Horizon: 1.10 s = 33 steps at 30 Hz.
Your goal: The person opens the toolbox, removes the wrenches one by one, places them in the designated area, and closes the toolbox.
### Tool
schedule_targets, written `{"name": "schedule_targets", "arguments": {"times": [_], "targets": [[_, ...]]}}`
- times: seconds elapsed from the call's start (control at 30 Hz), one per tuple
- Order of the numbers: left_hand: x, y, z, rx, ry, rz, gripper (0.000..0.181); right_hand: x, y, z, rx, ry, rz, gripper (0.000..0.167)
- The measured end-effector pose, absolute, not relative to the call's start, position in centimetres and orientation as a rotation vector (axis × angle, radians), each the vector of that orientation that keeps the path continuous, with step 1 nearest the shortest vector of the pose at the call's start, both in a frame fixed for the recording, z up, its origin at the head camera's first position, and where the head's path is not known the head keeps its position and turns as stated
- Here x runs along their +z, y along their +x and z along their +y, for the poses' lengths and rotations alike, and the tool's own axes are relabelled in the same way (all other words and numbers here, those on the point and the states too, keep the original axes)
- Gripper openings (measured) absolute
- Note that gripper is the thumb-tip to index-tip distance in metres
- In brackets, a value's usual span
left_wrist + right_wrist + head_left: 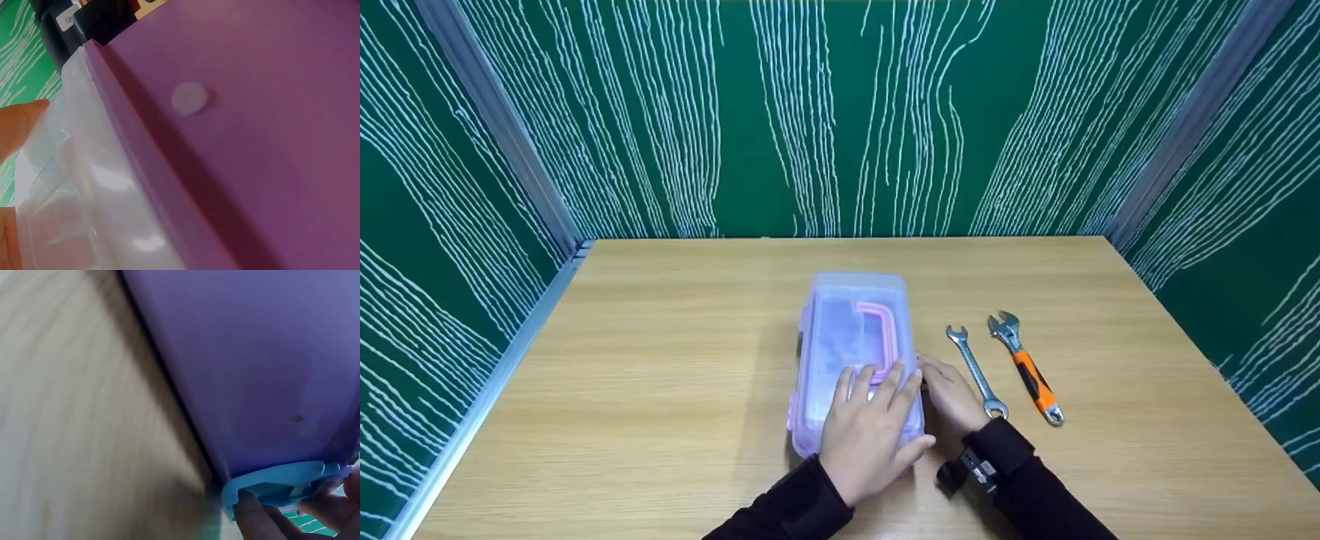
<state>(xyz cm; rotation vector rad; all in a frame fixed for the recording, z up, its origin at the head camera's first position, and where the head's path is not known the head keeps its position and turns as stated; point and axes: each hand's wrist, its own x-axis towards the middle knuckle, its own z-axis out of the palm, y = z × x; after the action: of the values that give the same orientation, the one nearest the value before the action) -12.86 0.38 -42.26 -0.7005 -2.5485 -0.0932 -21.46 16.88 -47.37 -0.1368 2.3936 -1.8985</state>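
Note:
A purple plastic toolbox (836, 330) with a translucent lid and pink handle (891, 330) stands on the table, its lid down. My left hand (866, 431) rests on the near part of the lid, fingers spread. In the left wrist view, fingers (19, 126) lie over the translucent lid (112, 180), above the purple wall (264, 112). At the box's right side is my right hand (956, 397). The right wrist view has its fingers (256, 517) curled at a blue latch (287, 473), one fingertip under its edge.
Right of the box lie a silver open-end wrench (976, 373) and an adjustable wrench (1033, 379) with an orange and black grip. The wooden table (660, 337) is enclosed by green walls (757, 150) with white streaks.

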Motion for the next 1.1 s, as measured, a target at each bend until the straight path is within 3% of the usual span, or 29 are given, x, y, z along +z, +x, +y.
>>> {"name": "schedule_targets", "arguments": {"times": [0.37,0.67,1.1], "targets": [[-42.7,-13.0,0.3,-0.021,-0.692,-2.529,0.072,-46.8,-22.2,19.0,-1.956,-0.173,2.178,0.048],[-42.7,-12.9,0.4,-0.019,-0.689,-2.558,0.073,-47.1,-23.2,20.3,-1.478,-0.487,2.412,0.066],[-42.9,-13.0,0.5,0.011,-0.673,-2.548,0.073,-47.3,-23.7,20.9,-1.395,-0.526,2.461,0.055]]}}
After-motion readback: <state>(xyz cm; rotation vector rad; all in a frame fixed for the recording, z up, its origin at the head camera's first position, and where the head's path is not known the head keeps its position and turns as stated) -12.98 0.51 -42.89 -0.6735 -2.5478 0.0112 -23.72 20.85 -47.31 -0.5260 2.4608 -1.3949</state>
